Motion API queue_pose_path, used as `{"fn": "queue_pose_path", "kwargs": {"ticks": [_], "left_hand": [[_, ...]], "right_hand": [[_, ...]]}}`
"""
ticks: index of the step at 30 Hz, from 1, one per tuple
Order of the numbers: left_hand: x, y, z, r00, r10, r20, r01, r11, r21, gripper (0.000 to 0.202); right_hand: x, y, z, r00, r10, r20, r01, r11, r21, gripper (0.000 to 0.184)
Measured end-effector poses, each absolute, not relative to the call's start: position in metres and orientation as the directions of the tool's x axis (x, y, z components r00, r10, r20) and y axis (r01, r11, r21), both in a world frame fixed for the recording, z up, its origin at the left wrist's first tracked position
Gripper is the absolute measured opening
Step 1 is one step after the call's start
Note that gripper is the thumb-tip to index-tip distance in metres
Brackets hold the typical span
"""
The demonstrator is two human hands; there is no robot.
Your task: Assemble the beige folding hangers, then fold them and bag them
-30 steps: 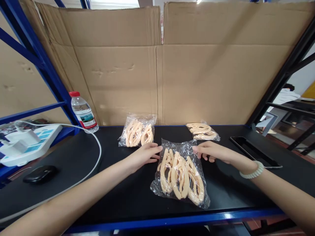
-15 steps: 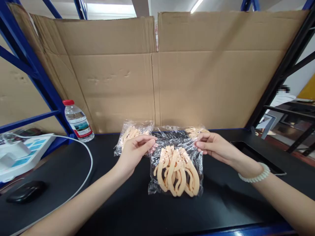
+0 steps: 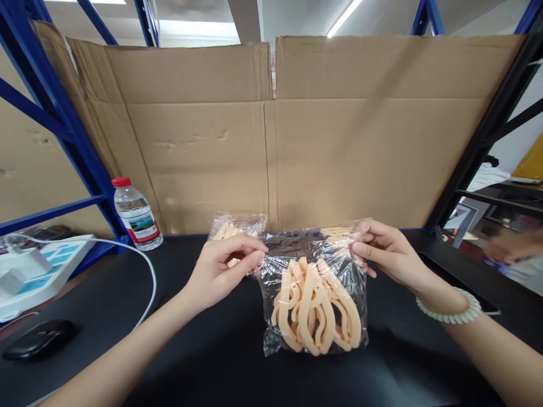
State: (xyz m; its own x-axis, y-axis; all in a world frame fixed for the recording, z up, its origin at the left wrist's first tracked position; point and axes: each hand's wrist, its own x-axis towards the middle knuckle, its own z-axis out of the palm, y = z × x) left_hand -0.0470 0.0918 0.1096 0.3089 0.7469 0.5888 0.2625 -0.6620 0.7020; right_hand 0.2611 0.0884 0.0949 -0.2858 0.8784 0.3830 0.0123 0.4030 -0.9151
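Note:
A clear plastic bag (image 3: 269, 316) is stretched between my two hands above the black tabletop. Inside it lie several peach-coloured curved, loop-shaped pieces (image 3: 316, 308), bunched in the lower part. My left hand (image 3: 224, 265) pinches the bag's upper left edge between thumb and fingertips. At the upper right edge, my right hand (image 3: 386, 249) grips the film with thumb and fingers. Behind my left hand sits a second clear bag (image 3: 237, 223) of similar pieces, partly hidden. More peach pieces (image 3: 337, 234) show at the back, beside my right hand, seen through film.
A red-capped water bottle (image 3: 138, 217) stands at the back left. Nearer are a white power strip (image 3: 55, 268), its cable and a black mouse (image 3: 40, 339). A dark flat device (image 3: 432, 265) lies behind my right wrist. Cardboard (image 3: 203, 164) walls the back. Another person's blurred hand (image 3: 509, 249) shows far right.
The held bag has come slightly nearer and to the right. My right hand has moved right, pulling the bag's top wider. My left hand keeps its pinch. The view has shifted slightly.

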Motion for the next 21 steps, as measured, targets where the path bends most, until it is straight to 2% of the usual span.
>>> {"fn": "queue_pose_path", "kwargs": {"ticks": [2, 5, 11, 17, 21], "left_hand": [[-0.047, 0.094, 0.106, 0.326, 0.774, 0.543, 0.195, -0.618, 0.762, 0.008], [-0.047, 0.1, 0.099, 0.361, 0.789, 0.497, 0.104, -0.564, 0.819, 0.017], [-0.05, 0.109, 0.098, 0.499, 0.63, 0.595, -0.005, -0.684, 0.729, 0.016], [-0.05, 0.108, 0.095, 0.523, 0.584, 0.621, 0.001, -0.729, 0.685, 0.021], [-0.047, 0.107, 0.095, 0.489, 0.587, 0.645, 0.08, -0.766, 0.637, 0.011]], "right_hand": [[0.261, 0.09, 0.088, -0.284, 0.887, 0.364, -0.071, 0.359, -0.931, 0.017], [0.26, 0.094, 0.079, -0.304, 0.903, 0.302, -0.155, 0.266, -0.951, 0.017], [0.259, 0.103, 0.063, -0.346, 0.863, 0.368, -0.332, 0.254, -0.908, 0.009], [0.257, 0.102, 0.064, -0.413, 0.81, 0.416, -0.349, 0.281, -0.894, 0.015], [0.258, 0.1, 0.073, -0.429, 0.751, 0.502, -0.235, 0.444, -0.865, 0.023]]}}
